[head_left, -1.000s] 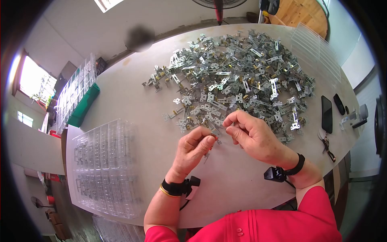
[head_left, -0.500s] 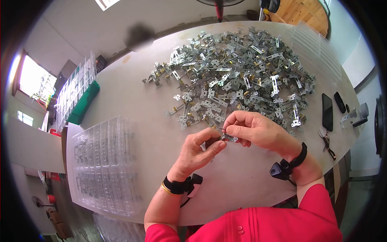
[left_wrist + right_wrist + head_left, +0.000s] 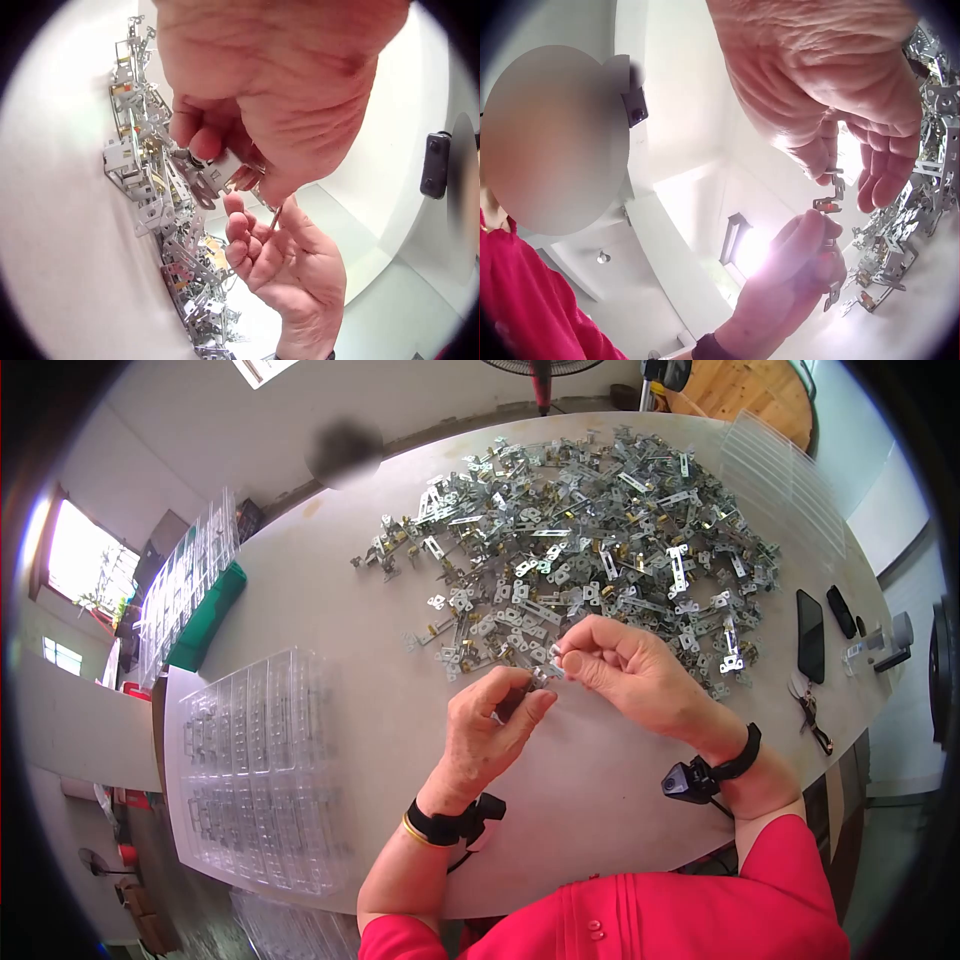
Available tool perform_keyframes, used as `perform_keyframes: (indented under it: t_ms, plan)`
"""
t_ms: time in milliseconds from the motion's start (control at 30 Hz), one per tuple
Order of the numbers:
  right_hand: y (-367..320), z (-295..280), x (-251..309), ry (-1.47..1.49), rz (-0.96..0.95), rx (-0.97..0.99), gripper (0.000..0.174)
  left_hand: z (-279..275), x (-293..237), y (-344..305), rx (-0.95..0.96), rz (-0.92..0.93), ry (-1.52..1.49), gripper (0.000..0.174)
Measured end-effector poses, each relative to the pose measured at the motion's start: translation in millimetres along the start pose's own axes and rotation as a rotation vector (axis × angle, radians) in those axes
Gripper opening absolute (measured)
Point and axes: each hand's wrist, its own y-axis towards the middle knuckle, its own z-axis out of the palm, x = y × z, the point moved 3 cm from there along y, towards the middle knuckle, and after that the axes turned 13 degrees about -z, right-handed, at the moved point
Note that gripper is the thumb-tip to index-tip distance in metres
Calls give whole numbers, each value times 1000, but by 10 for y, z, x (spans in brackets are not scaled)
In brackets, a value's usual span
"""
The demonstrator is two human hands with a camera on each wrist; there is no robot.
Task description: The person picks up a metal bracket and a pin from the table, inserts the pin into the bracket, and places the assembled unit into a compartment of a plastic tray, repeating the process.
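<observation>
Jutting from the left hand [image 3: 483,732], metal bracket [image 3: 222,174]; right hand [image 3: 640,685] just beside.

No words, labels, brands, numbers or signs are coming through legibly in any view; the heaped silvery stamped-metal brackets [image 3: 600,565], the flat black rectangular phone [image 3: 810,637] and the small black boxy camera [image 3: 688,782] at the right wrist are showing no readable lettering.

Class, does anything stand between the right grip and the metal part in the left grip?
Nothing visible does. The left grip holds the part, and the right grip pinches thin metal right beside it; the pile lies beyond, not between.
</observation>
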Motion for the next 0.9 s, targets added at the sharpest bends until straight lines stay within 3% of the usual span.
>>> perform_keyframes:
  t_ms: [333,433,533,600,700,800,900]
  plan:
    - [-7,31,50,-76,69,10,11,-8,-85,-10,67,53,123,21]
    - [10,6,60,-71,34,-27,11,-49,-69,6,-67,70,14,25]
    - [25,-22,85,-43,2,-60,11,-78,-25,6,-9,-10,-97,33]
    - [31,-38,95,-30,-5,-78,11,-44,-44,-18,193,-226,-280,39]
    - [31,-45,80,-14,-14,-64,11,-6,-13,-32,360,-309,-296,41]
    - [32,-39,68,-5,-15,-60,11,-9,-30,-33,435,-349,-312,39]
    - [43,-59,40,-114,-81,-68,10,0,6,-37,362,-303,-282,35]
